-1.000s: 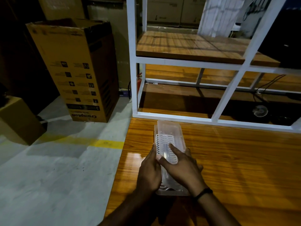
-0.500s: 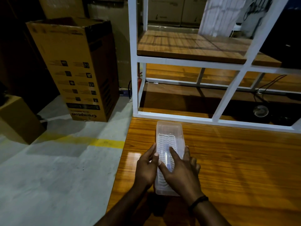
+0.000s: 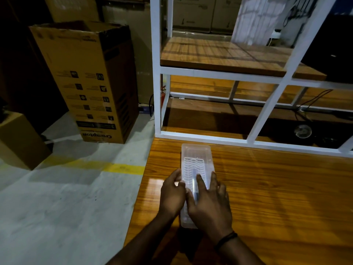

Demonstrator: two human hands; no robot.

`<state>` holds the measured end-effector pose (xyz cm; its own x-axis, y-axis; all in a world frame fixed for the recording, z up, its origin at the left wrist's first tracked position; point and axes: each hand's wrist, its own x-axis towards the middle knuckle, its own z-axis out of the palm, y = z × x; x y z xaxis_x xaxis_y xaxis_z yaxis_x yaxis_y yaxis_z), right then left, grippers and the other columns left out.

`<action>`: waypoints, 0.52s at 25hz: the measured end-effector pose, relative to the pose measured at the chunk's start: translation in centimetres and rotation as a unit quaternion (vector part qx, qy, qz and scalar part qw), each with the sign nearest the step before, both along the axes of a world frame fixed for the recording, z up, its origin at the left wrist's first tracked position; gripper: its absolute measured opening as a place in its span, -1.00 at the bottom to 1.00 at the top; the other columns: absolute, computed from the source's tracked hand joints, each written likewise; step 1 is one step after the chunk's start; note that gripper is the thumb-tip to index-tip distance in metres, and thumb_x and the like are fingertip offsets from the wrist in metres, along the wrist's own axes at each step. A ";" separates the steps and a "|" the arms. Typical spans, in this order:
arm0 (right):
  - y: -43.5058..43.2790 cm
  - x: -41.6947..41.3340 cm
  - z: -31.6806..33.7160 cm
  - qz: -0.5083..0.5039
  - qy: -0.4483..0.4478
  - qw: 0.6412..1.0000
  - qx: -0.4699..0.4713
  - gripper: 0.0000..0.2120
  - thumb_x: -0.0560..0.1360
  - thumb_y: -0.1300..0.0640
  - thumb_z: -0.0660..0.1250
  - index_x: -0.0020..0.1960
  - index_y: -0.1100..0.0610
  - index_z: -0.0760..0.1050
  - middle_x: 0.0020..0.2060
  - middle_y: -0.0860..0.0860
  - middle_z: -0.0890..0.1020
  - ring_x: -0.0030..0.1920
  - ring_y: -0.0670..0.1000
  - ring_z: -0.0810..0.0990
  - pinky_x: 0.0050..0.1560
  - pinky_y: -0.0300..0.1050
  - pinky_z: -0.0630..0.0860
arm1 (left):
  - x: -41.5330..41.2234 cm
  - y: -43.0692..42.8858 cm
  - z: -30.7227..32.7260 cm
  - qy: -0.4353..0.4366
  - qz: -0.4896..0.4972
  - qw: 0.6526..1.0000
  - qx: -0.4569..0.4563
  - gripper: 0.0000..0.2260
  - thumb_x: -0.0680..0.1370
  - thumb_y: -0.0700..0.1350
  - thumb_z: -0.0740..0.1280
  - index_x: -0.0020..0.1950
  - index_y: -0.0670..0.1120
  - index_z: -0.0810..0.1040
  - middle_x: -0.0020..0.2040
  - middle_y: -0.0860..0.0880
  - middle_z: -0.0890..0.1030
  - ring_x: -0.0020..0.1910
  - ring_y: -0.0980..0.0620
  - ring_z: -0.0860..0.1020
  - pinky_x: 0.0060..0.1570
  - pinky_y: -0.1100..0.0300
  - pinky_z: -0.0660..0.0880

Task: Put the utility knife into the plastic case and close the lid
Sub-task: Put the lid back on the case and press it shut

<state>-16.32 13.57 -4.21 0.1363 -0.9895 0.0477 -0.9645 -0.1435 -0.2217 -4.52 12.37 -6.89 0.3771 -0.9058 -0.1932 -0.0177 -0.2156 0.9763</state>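
A long clear plastic case (image 3: 196, 161) lies lengthwise on the wooden table (image 3: 277, 188), its ribbed lid lying flat on top. A dark slim shape, likely the utility knife (image 3: 195, 190), shows faintly through the lid between my fingers. My left hand (image 3: 172, 196) rests against the case's left side with the thumb on the lid. My right hand (image 3: 209, 201) lies flat on the lid, fingers spread and pressing down. The near half of the case is hidden under both hands.
A white metal shelf frame (image 3: 158, 73) with wooden boards stands right behind the case. The table's left edge runs close to the case, with concrete floor beyond. A tall cardboard box (image 3: 89, 81) and a smaller box (image 3: 19, 142) stand on the floor at left.
The lid has gone from slightly raised to lying flat on the case. My right hand has flattened on top of it and my left hand has shifted a little along the left side.
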 end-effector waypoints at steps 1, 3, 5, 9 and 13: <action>-0.2 -0.2 0.1 -0.009 -0.039 0.999 0.018 -0.33 0.55 -0.35 -0.01 0.58 -0.07 0.09 0.59 0.18 0.12 0.49 0.25 0.20 0.43 0.16 0.30 | -0.1 0.7 0.1 -0.040 -0.008 0.999 0.007 -0.75 0.65 0.03 0.27 0.29 0.03 0.59 0.22 -0.03 0.69 0.14 0.03 0.68 0.21 -0.04 0.64; -1.1 -1.5 0.4 -0.068 -0.158 0.984 0.044 -0.33 0.56 -0.34 0.00 0.56 -0.02 0.10 0.54 0.18 0.21 0.48 0.23 0.27 0.42 0.12 0.36 | 0.2 2.7 0.6 -0.139 -0.045 0.987 0.060 -0.54 0.59 0.34 0.17 0.26 0.07 0.57 0.09 -0.01 0.72 0.08 -0.01 0.69 0.11 0.05 0.60; -1.5 -3.4 1.1 -0.130 -0.235 0.960 0.085 -0.36 0.56 -0.31 0.07 0.43 0.13 0.32 0.35 0.23 0.46 0.31 0.23 0.47 0.28 0.08 0.46 | 0.5 4.8 1.5 -0.228 -0.071 0.965 0.106 -0.56 0.61 0.36 0.12 0.11 0.05 0.56 -0.10 0.02 0.69 -0.01 -0.04 0.68 -0.07 0.14 0.49; 1.0 -6.0 1.6 -0.166 -0.292 0.912 0.235 -0.27 0.46 -0.47 0.10 -0.20 0.19 0.59 -0.30 0.08 0.68 -0.29 0.09 0.62 -0.22 -0.06 0.48 | 1.9 7.2 2.9 -0.233 -0.136 0.945 0.186 -0.39 0.57 0.43 0.11 -0.39 -0.02 0.50 -0.39 0.02 0.59 -0.35 0.11 0.56 -0.25 0.15 0.39; 3.6 -7.1 1.7 -0.184 -0.379 0.844 0.331 -0.29 0.35 -0.51 0.23 -0.49 0.16 0.44 -0.57 0.14 0.44 -0.61 0.05 0.38 -0.52 -0.24 0.24 | 1.9 7.9 2.0 -0.143 -0.162 0.956 0.198 -0.41 0.51 0.43 0.26 -0.45 -0.02 0.52 -0.52 0.09 0.59 -0.45 0.18 0.58 -0.29 0.23 0.41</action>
<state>-23.46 17.21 -2.51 -0.0073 -0.8025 -0.5966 -0.4618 0.5319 -0.7098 -2.66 20.30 -4.85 0.1784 -0.8611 -0.4761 -0.4007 -0.5055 0.7641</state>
